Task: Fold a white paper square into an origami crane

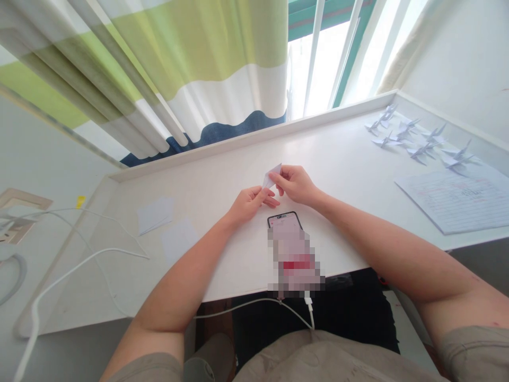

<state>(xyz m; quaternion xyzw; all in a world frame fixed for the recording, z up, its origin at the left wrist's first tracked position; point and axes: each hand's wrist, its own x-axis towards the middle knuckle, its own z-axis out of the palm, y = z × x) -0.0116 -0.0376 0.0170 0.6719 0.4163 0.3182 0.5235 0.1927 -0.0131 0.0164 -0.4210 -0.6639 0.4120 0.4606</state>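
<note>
Between my hands, above the white desk, is a small piece of folded white paper (270,176), narrow and pointed at its top. My left hand (251,203) pinches its lower end between thumb and fingers. On its upper right side, my right hand (293,183) grips it with thumb and forefinger. Just below my hands lies a phone (283,220), its screen mostly blurred out by blocks. Several folded paper cranes (421,149) stand in a group at the desk's far right.
A written-on stack of paper (463,199) lies at the right edge. Blank paper squares (155,213) rest on the left side of the desk (214,170). A charging cable (254,301) runs from the phone along the front edge. Curtains (222,53) hang behind the raised back rim.
</note>
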